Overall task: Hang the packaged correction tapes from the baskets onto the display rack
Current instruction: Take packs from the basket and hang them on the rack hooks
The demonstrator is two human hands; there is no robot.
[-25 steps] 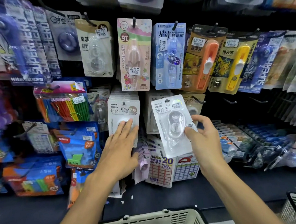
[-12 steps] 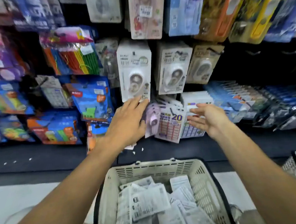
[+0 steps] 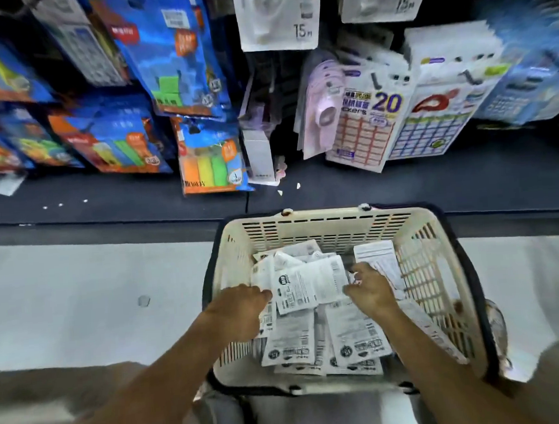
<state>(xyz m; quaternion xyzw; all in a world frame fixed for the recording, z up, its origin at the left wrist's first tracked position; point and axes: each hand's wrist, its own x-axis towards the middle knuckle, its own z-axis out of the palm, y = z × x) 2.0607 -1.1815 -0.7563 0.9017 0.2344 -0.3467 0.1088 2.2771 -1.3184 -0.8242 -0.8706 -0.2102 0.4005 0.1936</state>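
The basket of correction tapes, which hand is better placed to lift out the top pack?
Probably right. The right hand touches the top pack at its edge; the left hand sits at its other edge, fingers hidden.

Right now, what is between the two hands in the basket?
Head view: one white printed packet lies between left hand and right hand, atop other packets.

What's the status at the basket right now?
Both hands in basket: left hand and right hand at top packet, grip unclear. Nothing in the way.
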